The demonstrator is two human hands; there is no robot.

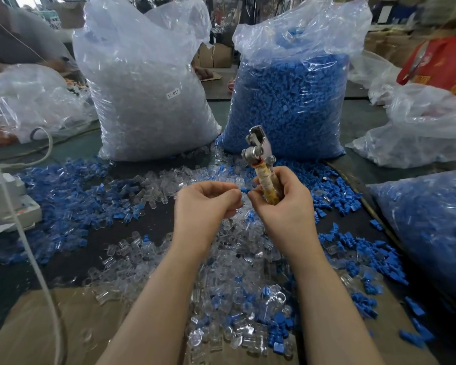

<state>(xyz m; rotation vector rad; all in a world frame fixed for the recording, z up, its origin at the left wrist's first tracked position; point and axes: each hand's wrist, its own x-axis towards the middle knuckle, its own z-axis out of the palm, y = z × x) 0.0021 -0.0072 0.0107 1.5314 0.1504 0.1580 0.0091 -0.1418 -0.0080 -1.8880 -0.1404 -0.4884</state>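
Currently, I have the left hand [208, 204] pinching a blue piece [245, 191] at centre frame. The right hand [282, 204] is curled round the hand tool [261, 164], its head toward 12 o'clock. The piece is not yet seated in the tool. Much remains, I judge: loose parts [90, 196] lie heaped from 9 to 4 o'clock.

Both forearms bare, stretched forward, converging. Left hand [207, 204] knuckles up, fingers curled, thumb and forefinger pinching a small blue piece [245, 191]. Right hand [282, 204] wraps round a tool handle [267, 180], holding it upright, thumb tip at the same piece. Fingertips nearly meet. Wrists roughly straight.
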